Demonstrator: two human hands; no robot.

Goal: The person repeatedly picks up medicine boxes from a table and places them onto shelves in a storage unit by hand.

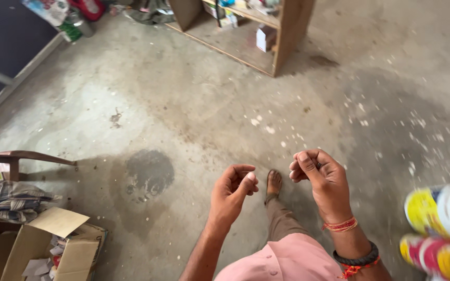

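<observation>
Concrete floor (194, 104) below; left hand (231, 192) and right hand (323, 179) curled, contents hidden.

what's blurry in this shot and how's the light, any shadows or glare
Head view: the yellow, red and white round containers at the right edge are smeared with blur; both hands, left and right, look fairly sharp; soft daylight on the grey concrete floor, with a faint shadow under the brown wooden shelf unit; no strong glare; edges bend like a wide lens.
</observation>
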